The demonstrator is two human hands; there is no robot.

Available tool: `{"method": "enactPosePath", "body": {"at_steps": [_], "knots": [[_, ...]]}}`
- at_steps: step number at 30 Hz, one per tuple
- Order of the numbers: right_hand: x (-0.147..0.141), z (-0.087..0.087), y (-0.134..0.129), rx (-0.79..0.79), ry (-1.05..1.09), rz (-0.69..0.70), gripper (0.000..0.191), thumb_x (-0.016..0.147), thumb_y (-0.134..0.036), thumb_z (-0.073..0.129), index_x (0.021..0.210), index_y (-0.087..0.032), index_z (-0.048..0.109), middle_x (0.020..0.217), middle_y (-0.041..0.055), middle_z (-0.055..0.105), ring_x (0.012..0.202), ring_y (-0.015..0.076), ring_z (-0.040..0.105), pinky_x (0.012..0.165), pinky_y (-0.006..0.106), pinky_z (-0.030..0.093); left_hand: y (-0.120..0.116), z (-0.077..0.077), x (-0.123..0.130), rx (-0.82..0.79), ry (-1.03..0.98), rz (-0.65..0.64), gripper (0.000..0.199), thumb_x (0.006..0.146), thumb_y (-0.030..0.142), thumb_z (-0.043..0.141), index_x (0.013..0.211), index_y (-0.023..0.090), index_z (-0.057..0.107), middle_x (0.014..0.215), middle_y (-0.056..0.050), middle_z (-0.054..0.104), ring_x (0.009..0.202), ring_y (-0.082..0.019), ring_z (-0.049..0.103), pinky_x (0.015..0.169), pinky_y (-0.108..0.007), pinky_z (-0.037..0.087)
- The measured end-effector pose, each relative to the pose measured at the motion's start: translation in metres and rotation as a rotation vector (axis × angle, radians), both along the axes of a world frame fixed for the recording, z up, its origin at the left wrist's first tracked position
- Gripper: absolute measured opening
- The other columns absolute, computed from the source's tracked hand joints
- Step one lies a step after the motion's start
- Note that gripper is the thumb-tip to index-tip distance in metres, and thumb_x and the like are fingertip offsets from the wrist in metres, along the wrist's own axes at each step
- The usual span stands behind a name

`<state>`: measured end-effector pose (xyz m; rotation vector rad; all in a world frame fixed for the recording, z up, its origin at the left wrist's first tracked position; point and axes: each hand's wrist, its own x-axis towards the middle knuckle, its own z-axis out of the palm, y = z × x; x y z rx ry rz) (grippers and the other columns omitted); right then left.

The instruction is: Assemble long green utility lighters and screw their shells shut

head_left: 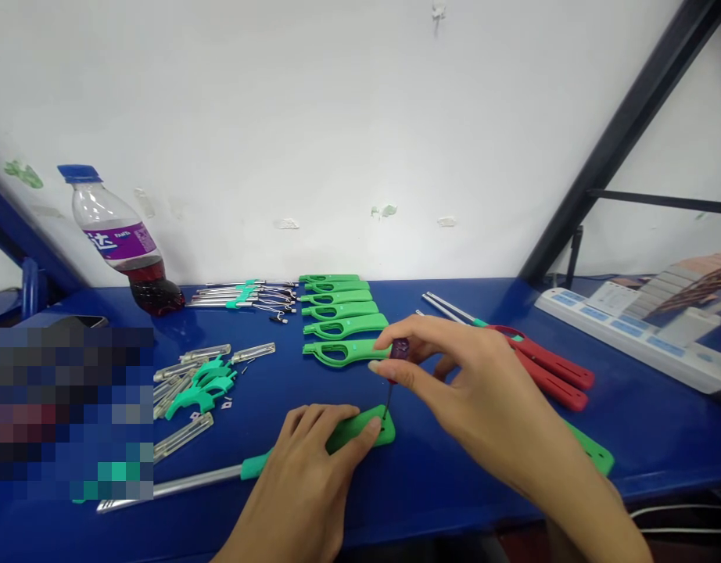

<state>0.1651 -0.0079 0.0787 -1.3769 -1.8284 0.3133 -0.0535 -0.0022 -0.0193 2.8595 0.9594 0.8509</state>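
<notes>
My left hand (pixel 313 469) is wrapped over a green lighter (pixel 386 428) lying on the blue table, its long silver tube pointing left. In my right hand (pixel 448 360) is a small screwdriver (pixel 399 351) with a dark purple handle, pinched between thumb and fingers. Its thin shaft points down, and the tip meets the end of the green handle beside my left thumb. Behind my hands, several green handle shells (pixel 346 327) lie in a column.
Red lighters (pixel 551 373) and a white power strip (pixel 636 336) lie at the right. Silver tubes with wires (pixel 234 295), clear tanks (pixel 183 436), teal triggers (pixel 202 389) and a bottle (pixel 120 234) are at the left. Another green handle (pixel 595 452) is partly behind my right forearm.
</notes>
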Motion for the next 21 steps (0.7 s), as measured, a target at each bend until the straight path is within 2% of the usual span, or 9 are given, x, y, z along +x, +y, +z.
{"method": "enactPosePath", "body": {"at_steps": [3, 6, 8, 11, 14, 17, 21], "knots": [[0.006, 0.004, -0.004, 0.054, 0.006, -0.06, 0.002, 0.098, -0.033, 0.079, 0.1, -0.034, 0.079, 0.086, -0.0085, 0.08, 0.076, 0.0142, 0.074, 0.067, 0.026, 0.052, 0.001, 0.001, -0.001, -0.021, 0.009, 0.012, 0.055, 0.099, -0.001, 0.044, 0.141, 0.027, 0.068, 0.129, -0.012, 0.075, 0.11, -0.029, 0.072, 0.088, -0.049, 0.063], [0.017, 0.006, -0.003, 0.069, 0.073, -0.156, 0.012, 0.095, -0.042, 0.08, 0.092, -0.03, 0.08, 0.084, -0.0043, 0.081, 0.075, 0.0174, 0.076, 0.063, 0.027, 0.054, 0.001, 0.001, 0.0, -0.013, 0.0, 0.0, 0.054, 0.098, -0.002, 0.045, 0.139, 0.024, 0.068, 0.128, -0.013, 0.075, 0.108, -0.031, 0.072, 0.087, -0.051, 0.063], [0.023, 0.004, 0.002, 0.026, 0.112, -0.185, 0.018, 0.091, -0.046, 0.083, 0.088, -0.028, 0.08, 0.083, -0.0022, 0.081, 0.076, 0.0201, 0.079, 0.064, 0.029, 0.056, 0.0, -0.001, 0.001, -0.006, -0.013, -0.008, 0.053, 0.098, -0.002, 0.045, 0.139, 0.023, 0.068, 0.128, -0.013, 0.076, 0.108, -0.032, 0.071, 0.086, -0.053, 0.063], [0.029, -0.004, 0.012, -0.129, 0.121, -0.131, 0.018, 0.091, -0.043, 0.082, 0.088, -0.026, 0.076, 0.087, -0.0004, 0.083, 0.083, 0.0226, 0.081, 0.074, 0.032, 0.059, 0.0, -0.003, 0.0, -0.018, -0.016, 0.003, 0.053, 0.1, -0.001, 0.046, 0.142, 0.024, 0.066, 0.132, -0.012, 0.075, 0.111, -0.032, 0.07, 0.09, -0.053, 0.061], [0.03, -0.015, 0.021, -0.259, 0.061, -0.043, 0.008, 0.092, -0.03, 0.08, 0.092, -0.025, 0.074, 0.091, 0.0, 0.083, 0.088, 0.0218, 0.081, 0.08, 0.033, 0.06, 0.0, -0.001, -0.002, -0.058, 0.026, -0.005, 0.051, 0.102, 0.001, 0.048, 0.144, 0.025, 0.065, 0.134, -0.01, 0.074, 0.114, -0.03, 0.069, 0.093, -0.05, 0.06], [0.029, -0.027, 0.027, -0.331, -0.015, 0.016, 0.01, 0.089, -0.02, 0.08, 0.096, -0.025, 0.075, 0.092, -0.0008, 0.083, 0.088, 0.0207, 0.079, 0.081, 0.032, 0.059, 0.001, -0.002, -0.003, -0.062, 0.043, -0.012, 0.056, 0.1, -0.001, 0.048, 0.146, 0.027, 0.064, 0.134, -0.009, 0.074, 0.113, -0.029, 0.069, 0.092, -0.048, 0.06], [0.025, -0.038, 0.033, -0.376, -0.108, 0.045, 0.015, 0.088, -0.016, 0.08, 0.101, -0.024, 0.078, 0.092, 0.001, 0.081, 0.09, 0.0216, 0.076, 0.081, 0.032, 0.056, 0.005, -0.006, -0.003, -0.015, 0.024, -0.027, 0.064, 0.093, -0.006, 0.047, 0.144, 0.028, 0.066, 0.13, -0.009, 0.076, 0.108, -0.028, 0.072, 0.087, -0.046, 0.061]]}}
